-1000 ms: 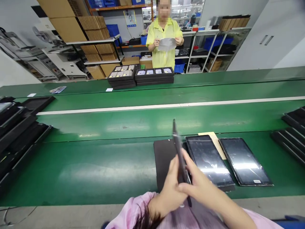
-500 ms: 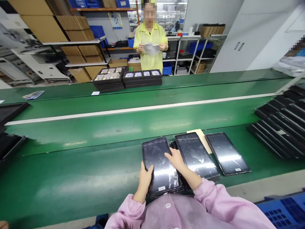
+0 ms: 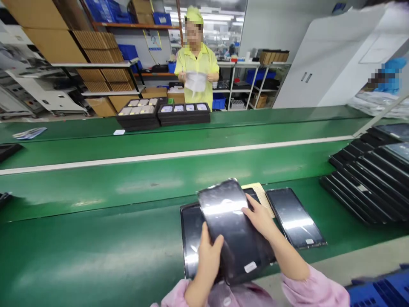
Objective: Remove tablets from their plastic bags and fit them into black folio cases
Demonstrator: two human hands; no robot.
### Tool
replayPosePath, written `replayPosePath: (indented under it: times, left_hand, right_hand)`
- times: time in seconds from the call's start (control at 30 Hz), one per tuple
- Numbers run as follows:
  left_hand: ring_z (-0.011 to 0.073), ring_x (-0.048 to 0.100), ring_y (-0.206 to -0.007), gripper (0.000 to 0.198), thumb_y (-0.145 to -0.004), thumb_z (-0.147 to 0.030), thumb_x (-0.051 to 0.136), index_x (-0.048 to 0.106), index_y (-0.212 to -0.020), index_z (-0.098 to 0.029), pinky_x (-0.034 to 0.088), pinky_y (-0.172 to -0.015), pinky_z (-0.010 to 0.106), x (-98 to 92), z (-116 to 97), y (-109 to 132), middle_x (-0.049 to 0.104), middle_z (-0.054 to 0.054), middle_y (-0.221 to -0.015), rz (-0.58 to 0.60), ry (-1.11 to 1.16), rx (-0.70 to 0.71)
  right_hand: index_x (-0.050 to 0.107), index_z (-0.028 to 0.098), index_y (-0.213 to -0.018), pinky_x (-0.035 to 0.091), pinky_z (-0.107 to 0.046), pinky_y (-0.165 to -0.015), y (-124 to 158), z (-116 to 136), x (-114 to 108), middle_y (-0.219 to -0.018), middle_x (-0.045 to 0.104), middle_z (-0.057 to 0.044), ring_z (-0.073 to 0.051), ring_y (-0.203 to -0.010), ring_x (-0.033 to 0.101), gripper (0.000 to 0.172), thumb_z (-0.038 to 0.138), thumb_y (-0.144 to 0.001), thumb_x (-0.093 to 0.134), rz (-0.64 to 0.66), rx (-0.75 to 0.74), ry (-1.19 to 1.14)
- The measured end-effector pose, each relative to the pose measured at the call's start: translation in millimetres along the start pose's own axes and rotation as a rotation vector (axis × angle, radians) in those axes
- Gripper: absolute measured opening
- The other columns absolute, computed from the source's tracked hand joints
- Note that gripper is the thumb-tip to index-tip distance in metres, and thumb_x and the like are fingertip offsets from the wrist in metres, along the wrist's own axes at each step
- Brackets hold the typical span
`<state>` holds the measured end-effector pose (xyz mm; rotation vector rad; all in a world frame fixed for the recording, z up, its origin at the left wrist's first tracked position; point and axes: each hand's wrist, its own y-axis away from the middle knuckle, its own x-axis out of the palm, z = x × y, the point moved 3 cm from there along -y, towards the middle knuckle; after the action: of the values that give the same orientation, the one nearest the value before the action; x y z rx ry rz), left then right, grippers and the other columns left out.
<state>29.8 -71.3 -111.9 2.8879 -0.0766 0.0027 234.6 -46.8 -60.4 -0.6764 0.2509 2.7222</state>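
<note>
Between my two hands is a black tablet [image 3: 234, 226] in clear plastic film, a small white label near its lower edge. My left hand [image 3: 209, 251] grips its left side, thumb on top. My right hand [image 3: 260, 215] closes on its right edge, fingers partly hidden behind it. The held tablet is tilted and raised above the bench. Under it to the left, another black tablet [image 3: 191, 238] lies partly covered. A third one behind my right hand is mostly hidden. Farther right a wrapped tablet [image 3: 295, 217] lies flat, with a beige perforated sheet [image 3: 263, 198] beside it.
Stacked black tablets [image 3: 367, 183] stand at the right of the green bench [image 3: 96, 247]. Across the raised ledge are black trays [image 3: 183, 115] of small parts. A co-worker in yellow [image 3: 194, 76] stands behind them holding a paper. A blue crate [image 3: 380, 285] sits lower right.
Both my hands have lifted the top tablet off the one beneath and moved it right, tilting it. The lower tablet at left is now exposed. The camera view has shifted slightly.
</note>
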Motion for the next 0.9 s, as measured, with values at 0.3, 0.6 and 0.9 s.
replayPosePath:
  times: [0.3,0.6,0.9]
  left_hand:
    - [0.0309,0.037,-0.137,0.083,-0.064,-0.02,0.059,0.035,-0.14,0.005,0.025,-0.114,0.037,81.5,17.2,-29.9,0.038,0.027,-0.146,0.061,-0.204,-0.102]
    - [0.0301,0.052,-0.126,0.09,-0.058,-0.044,0.063,0.037,-0.136,-0.008,0.042,-0.103,0.033,84.7,41.4,-28.1,0.052,0.02,-0.137,-0.127,0.157,-0.013]
    - [0.037,0.064,-0.102,0.082,-0.044,-0.057,0.081,0.059,-0.113,-0.019,0.048,-0.096,0.052,75.3,-13.9,-16.0,0.071,0.014,-0.103,-0.049,0.074,0.206]
  right_hand:
    - [0.07,0.018,-0.106,0.042,-0.042,-0.103,-36.7,-118.2,-37.4,-0.116,0.068,-0.012,-0.032,-0.119,0.057,0.056,0.05,-0.06,0.064,0.032,0.167,-0.222]
    - [0.066,0.019,-0.114,0.044,-0.04,-0.104,-14.6,-105.5,-37.1,-0.126,0.063,-0.01,-0.03,-0.122,0.055,0.06,0.049,-0.063,0.071,0.147,0.093,-0.448]
    - [0.069,0.018,-0.074,0.053,-0.043,-0.08,6.5,-46.9,-70.3,-0.071,0.07,-0.007,-0.026,-0.074,0.066,0.021,0.025,-0.054,0.07,0.209,-0.181,-0.296]
